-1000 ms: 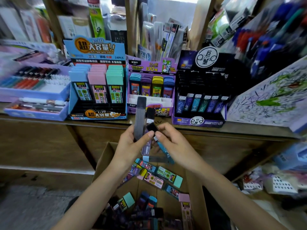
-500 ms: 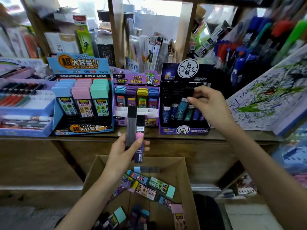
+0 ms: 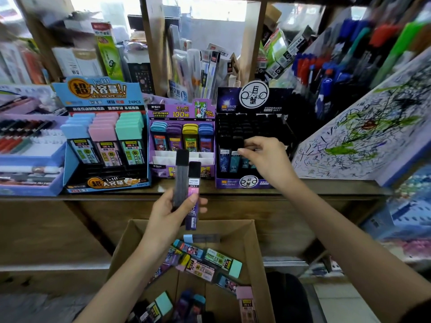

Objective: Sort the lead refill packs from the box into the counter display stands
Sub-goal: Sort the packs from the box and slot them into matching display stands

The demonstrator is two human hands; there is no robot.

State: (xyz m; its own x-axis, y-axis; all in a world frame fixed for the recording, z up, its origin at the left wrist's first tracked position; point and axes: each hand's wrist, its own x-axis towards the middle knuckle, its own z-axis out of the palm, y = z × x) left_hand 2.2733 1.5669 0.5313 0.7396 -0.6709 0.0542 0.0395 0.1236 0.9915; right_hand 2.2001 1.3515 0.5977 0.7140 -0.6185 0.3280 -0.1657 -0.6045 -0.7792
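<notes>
The two slim lead refill packs to be placed next, a grey pack (image 3: pixel 180 180) and a purple pack (image 3: pixel 193 197), stand side by side and touching in the left hand (image 3: pixel 170 215), which grips them round their lower halves, thumb across the front; their long axes run nearly upright, black caps on top, the same way the packs sit in the rows of the black display stand (image 3: pixel 242 181); that stand lies up and to the right of the pair, on the desk (image 3: pixel 326 188), and the right hand (image 3: pixel 263 157) is already at its front row, so it is plainly the nearer hand; its fingers are curled down over the black caps there, but whether they pinch a pack or only touch the caps cannot be told; the pair lies down and to the left of that hand, above the far edge of the cardboard box (image 3: pixel 254 252); judging by this, the next pack would pass from left hand to right and go across with little turning; the purple stand (image 3: pixel 182 113) is directly behind the pair and the blue stand (image 3: pixel 100 94) further left; more loose packs (image 3: pixel 219 262) lie crosswise in the box below
</notes>
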